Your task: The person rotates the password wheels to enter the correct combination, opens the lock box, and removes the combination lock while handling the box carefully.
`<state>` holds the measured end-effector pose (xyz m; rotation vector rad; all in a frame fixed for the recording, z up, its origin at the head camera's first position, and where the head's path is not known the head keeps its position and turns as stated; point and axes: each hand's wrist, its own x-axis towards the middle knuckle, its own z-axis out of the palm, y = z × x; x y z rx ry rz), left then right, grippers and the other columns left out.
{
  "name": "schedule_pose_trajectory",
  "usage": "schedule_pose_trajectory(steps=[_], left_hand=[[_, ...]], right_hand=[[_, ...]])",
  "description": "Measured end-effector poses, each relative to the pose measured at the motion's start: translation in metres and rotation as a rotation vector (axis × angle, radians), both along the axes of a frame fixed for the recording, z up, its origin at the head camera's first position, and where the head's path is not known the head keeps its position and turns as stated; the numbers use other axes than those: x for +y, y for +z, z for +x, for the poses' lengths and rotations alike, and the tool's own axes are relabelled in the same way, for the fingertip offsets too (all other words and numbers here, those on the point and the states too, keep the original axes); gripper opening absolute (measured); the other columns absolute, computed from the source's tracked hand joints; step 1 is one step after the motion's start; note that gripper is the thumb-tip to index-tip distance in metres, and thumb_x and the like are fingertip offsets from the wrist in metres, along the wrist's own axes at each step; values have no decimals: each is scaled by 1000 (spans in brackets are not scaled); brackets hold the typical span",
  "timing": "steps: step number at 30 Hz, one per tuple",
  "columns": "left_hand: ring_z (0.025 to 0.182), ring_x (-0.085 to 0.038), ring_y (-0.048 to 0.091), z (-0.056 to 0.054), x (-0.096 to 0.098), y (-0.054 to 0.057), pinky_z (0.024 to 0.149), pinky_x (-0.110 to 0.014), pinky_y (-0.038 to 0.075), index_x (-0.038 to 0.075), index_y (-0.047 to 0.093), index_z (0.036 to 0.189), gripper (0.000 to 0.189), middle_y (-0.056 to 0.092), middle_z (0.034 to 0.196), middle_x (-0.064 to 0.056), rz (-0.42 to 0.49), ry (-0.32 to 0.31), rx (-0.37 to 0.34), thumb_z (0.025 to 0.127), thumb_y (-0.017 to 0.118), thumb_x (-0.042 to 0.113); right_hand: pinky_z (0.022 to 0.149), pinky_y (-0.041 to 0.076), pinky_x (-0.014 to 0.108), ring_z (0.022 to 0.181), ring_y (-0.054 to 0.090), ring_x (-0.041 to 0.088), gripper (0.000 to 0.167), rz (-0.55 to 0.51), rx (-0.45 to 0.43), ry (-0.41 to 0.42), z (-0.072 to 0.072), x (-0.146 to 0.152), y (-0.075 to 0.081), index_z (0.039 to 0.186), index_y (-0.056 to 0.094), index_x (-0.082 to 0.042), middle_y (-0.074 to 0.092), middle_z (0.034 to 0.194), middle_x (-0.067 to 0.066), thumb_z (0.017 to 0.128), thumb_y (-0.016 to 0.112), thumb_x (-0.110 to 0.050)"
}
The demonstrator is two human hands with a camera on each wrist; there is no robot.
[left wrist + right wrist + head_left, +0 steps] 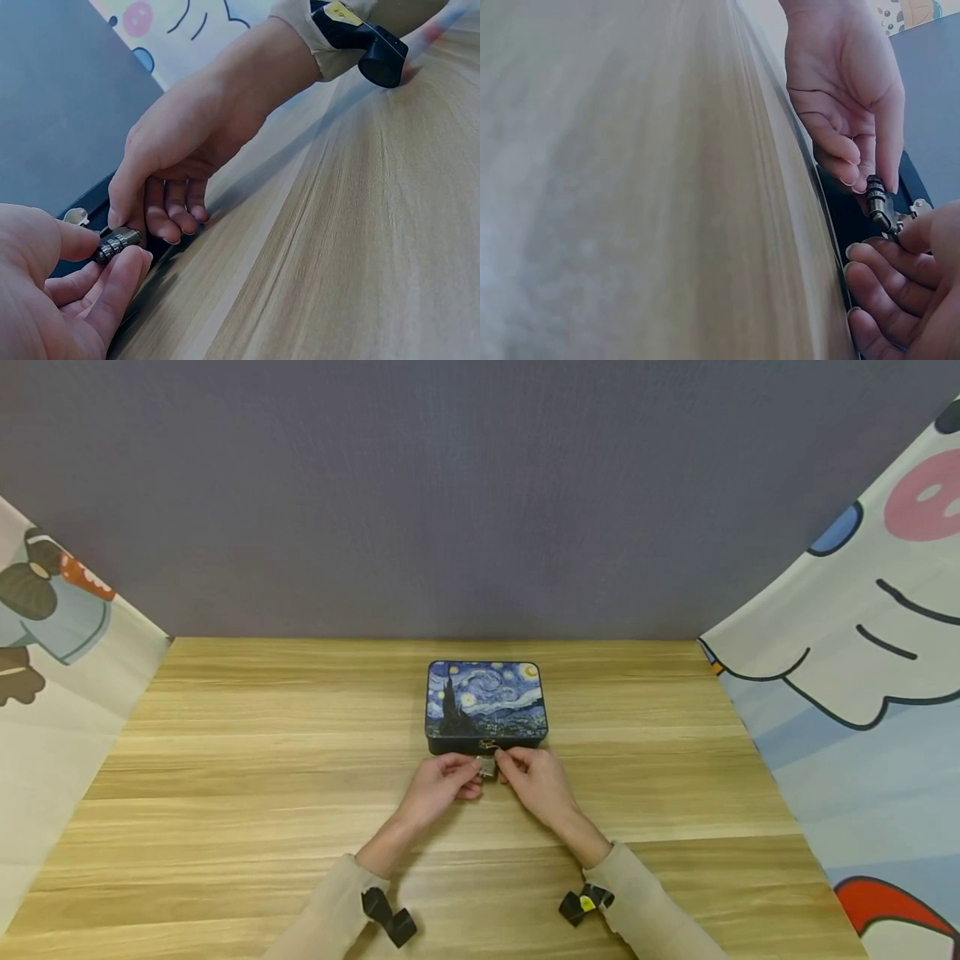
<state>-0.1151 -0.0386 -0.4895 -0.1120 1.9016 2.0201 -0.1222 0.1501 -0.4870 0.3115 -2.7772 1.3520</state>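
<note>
A small combination padlock (487,767) with number dials is pinched between the thumb and fingers of my left hand (441,787). My right hand (538,783) pinches the padlock's shackle end with thumb and forefinger, as the right wrist view shows; its other fingers are loosely curled. Just behind both hands stands a closed dark-blue tin box (487,700) with a swirling starry-night picture on its lid. On the box's front is a metal latch (921,205), right beside the shackle. Fingertips partly hide the shackle, so I cannot tell whether it passes through the latch.
The box stands on a wood-grain table (262,760), towards its back edge. A grey wall (450,510) rises behind. Cartoon-printed cloths hang at left (67,760) and right (840,793). Each sleeve cuff carries a black wrist camera.
</note>
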Motion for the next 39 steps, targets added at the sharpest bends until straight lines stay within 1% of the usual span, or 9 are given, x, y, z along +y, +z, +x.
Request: schedule_pose_trajectory(steps=[5,12,17,22,31,35,39], left_hand=[[74,-13,72,0,1,1,76,-28,66,-16,65,119,29,73,98,-27,-4,-4,4,103,63,8],[75,-13,73,0,1,1,76,-29,66,-15,65,119,29,72,99,-29,-5,-13,9,103,63,8],[75,-14,73,0,2,0,77,-30,67,-16,64,120,29,72,100,-30,-7,-22,17,103,62,8],[75,-13,73,1,2,-1,77,-29,67,-16,63,120,29,72,100,-30,-14,-30,25,103,62,7],[75,-12,72,2,3,1,77,-29,67,-17,62,124,32,72,102,-29,-18,-48,22,104,61,9],[76,-14,73,3,4,2,78,-30,67,-17,62,124,33,72,101,-30,-20,-59,32,103,62,8],[77,-15,73,4,6,1,78,-30,67,-17,62,124,33,72,101,-29,-18,-75,37,103,62,8]], right_hand=[[45,38,20,48,49,3,33,-4,15,6,1,1,0,74,74,-16,66,61,-6,104,63,-23],[47,41,20,49,51,4,33,-13,-10,8,1,2,2,74,74,-17,67,63,-4,105,62,-23],[49,44,20,52,54,4,32,-18,-8,12,1,4,3,76,75,-17,68,65,-4,105,63,-23],[49,43,20,52,54,4,32,-11,-4,15,2,5,4,76,75,-16,68,64,-4,105,63,-23],[46,43,19,51,55,2,31,-17,18,44,2,9,5,78,76,-15,69,65,-1,105,63,-22],[47,44,19,51,54,2,30,-23,23,59,3,11,5,79,76,-13,70,66,0,105,63,-21],[48,45,19,51,54,2,30,-32,16,66,4,13,6,79,76,-13,69,66,1,105,63,-21]])
